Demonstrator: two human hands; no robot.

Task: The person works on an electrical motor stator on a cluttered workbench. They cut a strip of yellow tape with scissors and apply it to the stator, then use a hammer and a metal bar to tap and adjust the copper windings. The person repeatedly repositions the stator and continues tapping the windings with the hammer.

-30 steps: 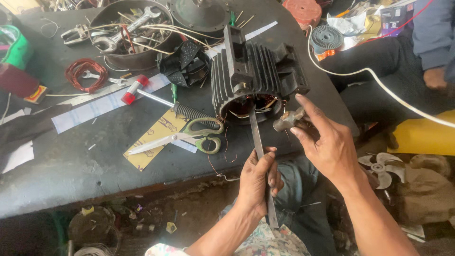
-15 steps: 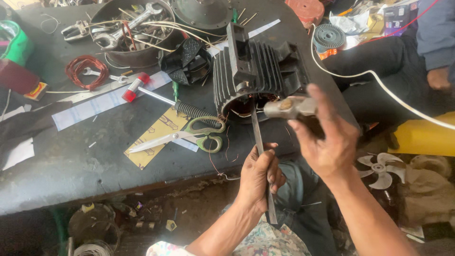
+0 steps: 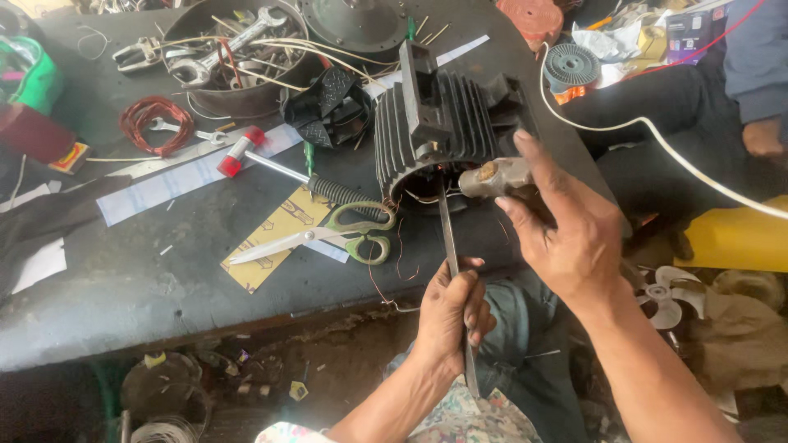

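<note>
A black finned motor housing (image 3: 447, 123) lies on its side at the near edge of the dark workbench (image 3: 123, 279), its open end toward me. My left hand (image 3: 451, 308) grips a long flat metal bar (image 3: 448, 234) whose tip reaches into the housing's opening. My right hand (image 3: 566, 226) holds a hammer, its worn metal head (image 3: 492, 176) level with the bar just outside the opening. Copper wire strands hang from the housing mouth.
Green-handled scissors (image 3: 328, 234) lie on a yellow card left of the housing. A screwdriver with red handle (image 3: 246, 152), a red wire coil (image 3: 152, 123), a bowl of wrenches (image 3: 234, 57) and a white cable (image 3: 657, 131) surround it. Another person's hand (image 3: 763, 135) rests far right.
My right hand has swung the hammer up and left, bringing its head close against the bar at the housing mouth. The left hand keeps the bar in place.
</note>
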